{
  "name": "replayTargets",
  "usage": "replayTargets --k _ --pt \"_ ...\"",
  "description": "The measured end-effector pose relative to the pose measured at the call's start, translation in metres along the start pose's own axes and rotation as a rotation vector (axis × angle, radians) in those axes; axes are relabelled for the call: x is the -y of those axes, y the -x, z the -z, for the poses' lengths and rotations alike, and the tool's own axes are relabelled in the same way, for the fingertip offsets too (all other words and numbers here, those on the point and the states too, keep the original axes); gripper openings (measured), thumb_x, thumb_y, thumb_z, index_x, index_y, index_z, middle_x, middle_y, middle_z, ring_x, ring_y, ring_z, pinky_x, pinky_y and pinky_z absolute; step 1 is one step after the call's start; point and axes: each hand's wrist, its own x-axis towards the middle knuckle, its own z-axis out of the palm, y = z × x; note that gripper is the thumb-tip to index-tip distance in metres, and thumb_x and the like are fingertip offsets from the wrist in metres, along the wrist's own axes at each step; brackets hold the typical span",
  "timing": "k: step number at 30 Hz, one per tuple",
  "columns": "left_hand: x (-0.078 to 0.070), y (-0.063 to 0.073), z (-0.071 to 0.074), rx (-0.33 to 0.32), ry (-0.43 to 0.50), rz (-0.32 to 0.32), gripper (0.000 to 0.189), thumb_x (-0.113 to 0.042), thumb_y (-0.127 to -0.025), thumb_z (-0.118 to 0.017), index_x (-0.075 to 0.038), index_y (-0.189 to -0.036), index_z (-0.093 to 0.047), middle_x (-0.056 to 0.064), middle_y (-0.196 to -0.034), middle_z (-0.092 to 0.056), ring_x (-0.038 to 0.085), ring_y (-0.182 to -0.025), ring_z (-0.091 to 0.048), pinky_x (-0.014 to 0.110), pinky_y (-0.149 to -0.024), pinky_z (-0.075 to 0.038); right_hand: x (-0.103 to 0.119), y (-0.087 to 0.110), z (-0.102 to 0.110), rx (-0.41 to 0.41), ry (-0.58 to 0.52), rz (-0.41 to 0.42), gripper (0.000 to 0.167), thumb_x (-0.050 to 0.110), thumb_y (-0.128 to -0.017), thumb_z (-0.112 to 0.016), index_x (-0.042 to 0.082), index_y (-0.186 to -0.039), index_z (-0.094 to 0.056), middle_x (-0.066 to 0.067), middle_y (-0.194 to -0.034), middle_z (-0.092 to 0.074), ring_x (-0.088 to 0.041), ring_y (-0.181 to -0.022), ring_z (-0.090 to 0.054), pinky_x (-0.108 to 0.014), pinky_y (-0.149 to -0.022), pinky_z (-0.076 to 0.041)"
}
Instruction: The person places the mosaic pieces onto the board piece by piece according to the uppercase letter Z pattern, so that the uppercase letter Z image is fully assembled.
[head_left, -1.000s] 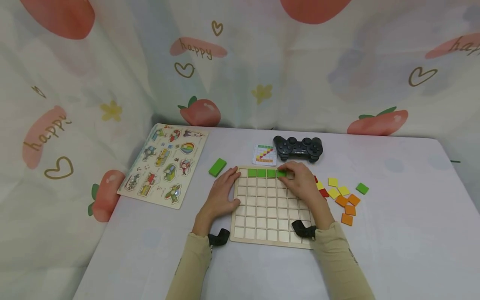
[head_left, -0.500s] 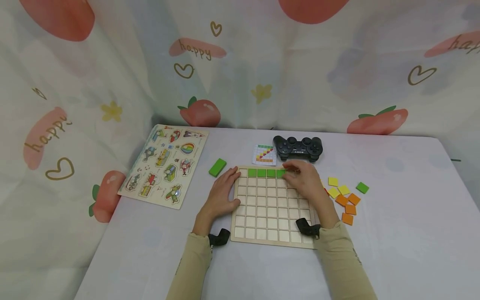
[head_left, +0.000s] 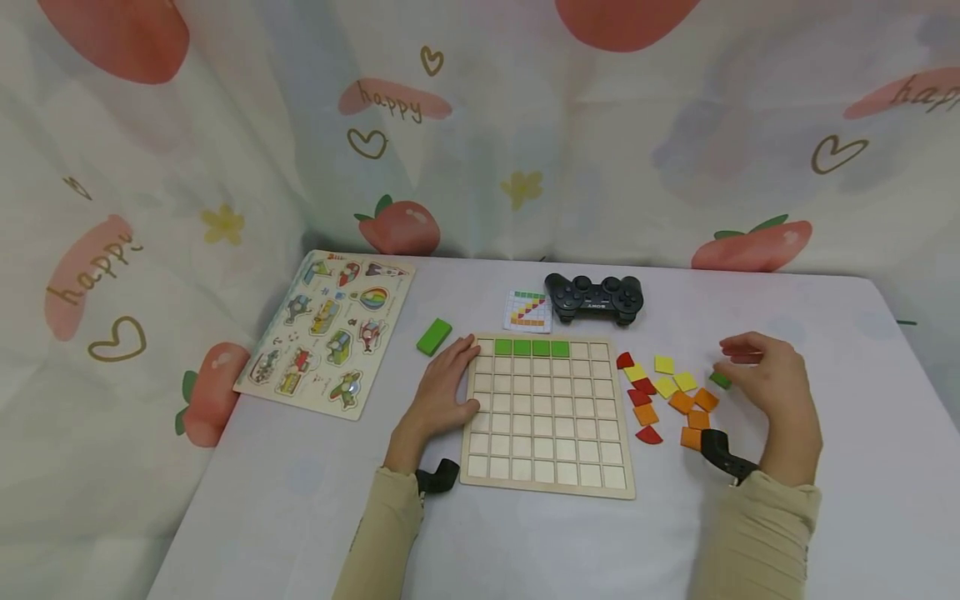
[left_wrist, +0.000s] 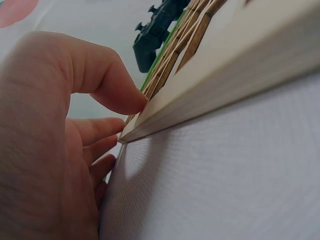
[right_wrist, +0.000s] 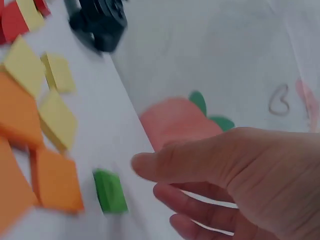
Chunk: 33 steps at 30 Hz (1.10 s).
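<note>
A wooden grid board [head_left: 547,492] lies flat in the middle of the head view, with a row of several green tiles [head_left: 542,347] in its top row. My left hand [head_left: 438,392] rests along the board's left edge; in the left wrist view its thumb [left_wrist: 122,97] touches the rim of the board [left_wrist: 225,75] and its fingers lie near the corner. Off to the right, my right hand [head_left: 772,383] hovers beside a single green tile [head_left: 721,380]. The right wrist view shows that green tile [right_wrist: 111,191] on the table, apart from the thumb [right_wrist: 150,165], with nothing held.
Loose yellow tiles [head_left: 663,364], orange tiles [head_left: 681,402] and red pieces [head_left: 648,435] lie right of the board. Behind it are a pattern card [head_left: 528,311] and a black game controller [head_left: 595,297]. A green block [head_left: 433,336] and a picture puzzle board [head_left: 330,333] lie to the left.
My right hand has left the board's top row and moved right to the loose green tile, uncovering the red, yellow and orange pieces. My left hand stays in place.
</note>
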Motion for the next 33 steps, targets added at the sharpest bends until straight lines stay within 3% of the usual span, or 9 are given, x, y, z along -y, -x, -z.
replayTargets --k 3,9,15,24,28,33 --pt "0.0 0.0 0.001 0.002 0.0 0.003 0.084 -0.023 -0.067 -0.058 -0.006 -0.147 -0.043 0.006 -0.159 -0.031 0.023 -0.148 -0.023 0.046 -0.118 -0.023 -0.017 0.005 0.01 0.066 0.015 -0.044 0.05 0.02 -0.089 -0.069 -0.007 -0.129 -0.055 -0.03 -0.12 -0.057 -0.043 -0.107 -0.052 -0.042 -0.076 -0.049" --pt "-0.001 0.001 0.001 0.006 0.002 0.007 0.084 -0.023 -0.067 -0.058 -0.006 -0.148 -0.043 0.006 -0.159 -0.031 0.023 -0.148 -0.023 0.045 -0.118 -0.022 -0.031 0.009 0.013 0.151 -0.013 -0.108 0.055 0.018 -0.086 -0.072 -0.008 -0.132 -0.054 -0.031 -0.12 -0.056 -0.041 -0.105 -0.05 -0.05 -0.082 -0.046" --pt "0.0 0.0 0.0 0.007 0.001 0.009 0.084 -0.023 -0.067 -0.058 -0.006 -0.148 -0.043 0.006 -0.159 -0.03 0.023 -0.148 -0.023 0.045 -0.118 -0.021 -0.032 0.006 0.007 0.14 -0.029 -0.133 0.058 0.021 -0.087 -0.072 -0.006 -0.135 -0.053 -0.029 -0.121 -0.055 -0.04 -0.106 -0.05 -0.044 -0.08 -0.045" --pt "0.0 0.0 0.0 0.005 0.006 0.002 0.084 -0.024 -0.067 -0.058 -0.006 -0.147 -0.043 0.006 -0.159 -0.03 0.023 -0.148 -0.023 0.045 -0.118 -0.021 -0.019 -0.004 -0.008 0.049 -0.017 -0.076 0.05 0.017 -0.088 -0.071 -0.008 -0.129 -0.056 -0.03 -0.117 -0.057 -0.04 -0.103 -0.052 -0.038 -0.076 -0.047" --pt "0.0 0.0 0.0 0.006 0.001 0.0 0.084 -0.024 -0.067 -0.058 -0.006 -0.147 -0.043 0.006 -0.159 -0.03 0.023 -0.148 -0.023 0.046 -0.118 -0.022 0.006 -0.01 -0.022 0.042 -0.046 -0.024 0.048 0.017 -0.09 -0.068 -0.007 -0.13 -0.056 -0.03 -0.123 -0.053 -0.044 -0.109 -0.047 -0.048 -0.082 -0.05" --pt "0.0 0.0 0.0 0.009 -0.003 0.005 0.084 -0.024 -0.067 -0.058 -0.006 -0.148 -0.042 0.006 -0.159 -0.03 0.023 -0.148 -0.023 0.045 -0.118 -0.022 0.054 -0.019 -0.058 0.074 -0.079 0.211 0.038 0.012 -0.088 -0.07 -0.004 -0.122 -0.063 -0.025 -0.119 -0.055 -0.042 -0.108 -0.051 -0.057 -0.092 -0.048"
